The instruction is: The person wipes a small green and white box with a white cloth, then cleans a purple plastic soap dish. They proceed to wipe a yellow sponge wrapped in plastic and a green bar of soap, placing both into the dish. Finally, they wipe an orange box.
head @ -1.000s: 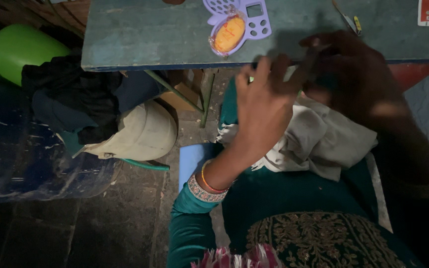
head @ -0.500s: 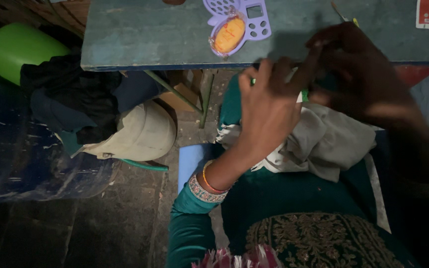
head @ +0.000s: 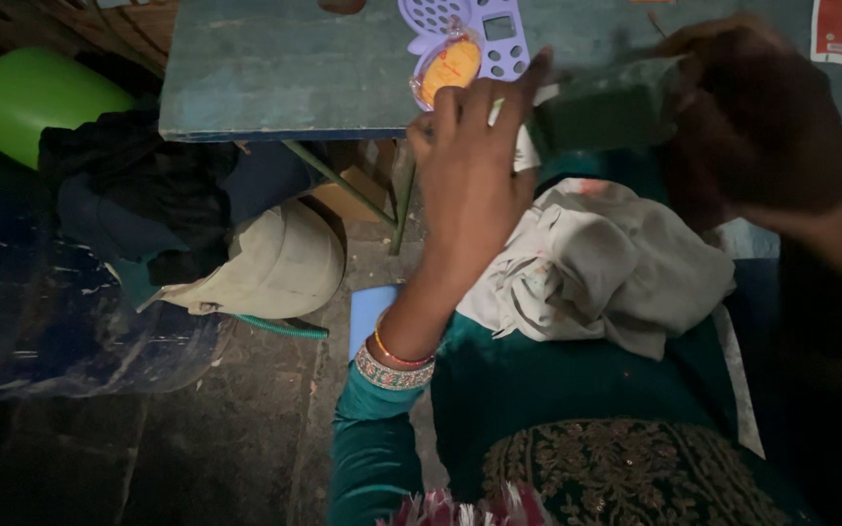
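A worn blue-green bench (head: 275, 68) spans the top of the head view. Near its front edge lies a lilac plastic toy (head: 475, 29) with an orange oval pack (head: 448, 64) on it. Far right of the toy lies a red-and-white card (head: 832, 27). The dark stone floor (head: 236, 438) lies below the bench.

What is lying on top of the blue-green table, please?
On the table lies a purple plastic toy with an orange oval packet on it, and a red card at the far right. The raised right hand and its dark green block cover the rest.
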